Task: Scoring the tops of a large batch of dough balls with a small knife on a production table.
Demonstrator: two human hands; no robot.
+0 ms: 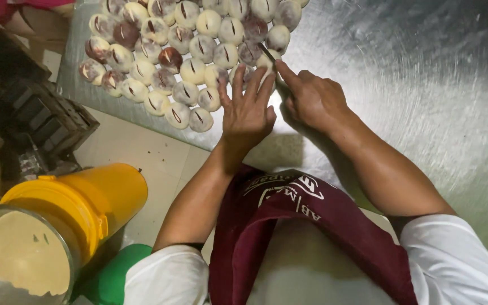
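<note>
Scoring dough balls [193, 70] at upper centre of the frame
Most show slits; right hand [312, 101] grips a blade [266, 52], left hand [248, 110] rests open beside them.

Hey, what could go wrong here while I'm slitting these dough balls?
The blade in your right hand works right beside your left hand's fingertips, so a slip might nick them. The dough balls are packed touching, so the blade could gash a neighbour. Those nearest the table edge might get pushed off.
</note>
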